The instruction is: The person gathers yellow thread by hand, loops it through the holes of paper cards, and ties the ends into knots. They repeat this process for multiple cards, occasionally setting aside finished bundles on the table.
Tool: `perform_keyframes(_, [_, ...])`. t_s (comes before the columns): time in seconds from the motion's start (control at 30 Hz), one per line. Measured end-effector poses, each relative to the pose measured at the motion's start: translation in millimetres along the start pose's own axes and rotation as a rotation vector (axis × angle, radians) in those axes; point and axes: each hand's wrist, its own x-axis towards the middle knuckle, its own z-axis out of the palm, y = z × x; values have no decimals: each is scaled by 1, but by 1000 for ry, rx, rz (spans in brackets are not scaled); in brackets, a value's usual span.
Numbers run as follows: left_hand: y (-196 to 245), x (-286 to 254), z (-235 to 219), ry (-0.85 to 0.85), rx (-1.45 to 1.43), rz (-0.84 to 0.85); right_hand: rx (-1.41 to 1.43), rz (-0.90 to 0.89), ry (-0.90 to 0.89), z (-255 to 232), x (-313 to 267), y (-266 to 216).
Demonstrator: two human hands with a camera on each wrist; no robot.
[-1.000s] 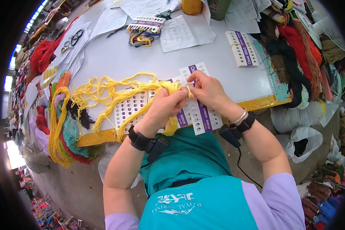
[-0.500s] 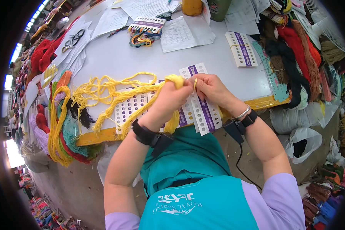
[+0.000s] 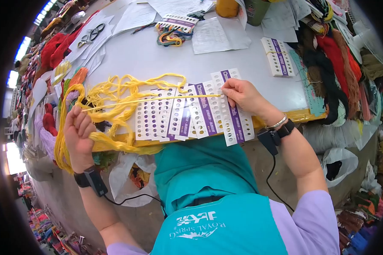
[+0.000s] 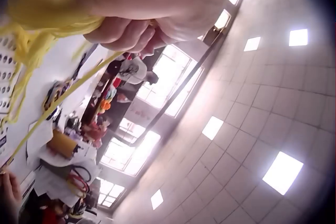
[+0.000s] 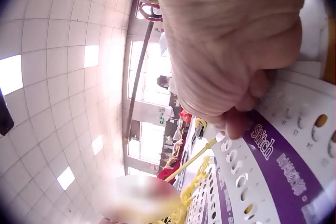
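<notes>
- Left hand (image 3: 80, 129): out at the surface's left front corner, fingers curled, clamped on a taut yellow thread strand (image 3: 157, 100).
- Right hand (image 3: 244, 97): thumb and fingers together, pinching at the upper part of a long white punched card with purple band (image 3: 237, 125), where the strand ends.
- Strand: stretched between both hands, above the other cards; through a hole or not, can't tell.
- Long card: rightmost, overhangs the surface's front edge.
- More white-and-purple punched cards (image 3: 174, 112): overlapping row, left of it.
- Loose yellow thread skein (image 3: 125, 114): tangled on the white surface (image 3: 153, 63), left of the cards, part hanging over front edge near left hand.
- Far side: metal scissors with dark handles (image 3: 91, 36), white paper sheets (image 3: 215, 36), card strung with multicoloured threads (image 3: 174, 32).
- Right: banded stack of white-and-purple cards (image 3: 278, 56).
</notes>
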Motion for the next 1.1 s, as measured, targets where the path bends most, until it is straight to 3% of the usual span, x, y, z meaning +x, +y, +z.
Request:
perform_keyframes(0.17, [20, 28, -22, 262, 207, 262, -159, 117, -43, -17, 11, -41])
perform_keyframes(0.27, [25, 49, -4, 283, 231, 262, -229, 141, -61, -16, 27, -70])
perform_keyframes(0.33, [24, 58, -15, 259, 243, 276, -288, 134, -90, -4, 44, -84])
perform_keyframes(0.43, [8, 68, -4, 344, 221, 268, -394, 117, -136, 19, 74, -59])
perform_keyframes(0.53, [-8, 48, -6, 117, 114, 224, -455, 47, -31, 25, 66, -55])
perform_keyframes(0.57, [-9, 42, -16, -154, 82, 145, -453, -9, 27, 24, 56, -56])
perform_keyframes(0.67, [-51, 15, 10, -91, -95, 198, -524, -108, 111, 18, 10, -61])
perform_keyframes(0.7, [-63, 9, 14, -254, -89, 97, -562, -132, 126, 15, -6, -61])
perform_keyframes(0.77, [-98, -2, 35, -181, 88, 57, -679, -376, 136, 8, -37, -37])
perform_keyframes(0.8, [-114, -4, 43, -287, 183, 18, -734, -497, 143, 8, -50, -26])
perform_keyframes(0.87, [-147, -7, 67, -294, 561, -17, -831, -557, 121, 15, -76, -20])
perform_keyframes(1.0, [-211, -3, 75, -652, 1274, 351, -1015, -494, 156, 22, -95, 10])
perform_keyframes(1.1, [-236, -5, 80, -736, 1733, 491, -1062, -489, 181, 19, -97, 17])
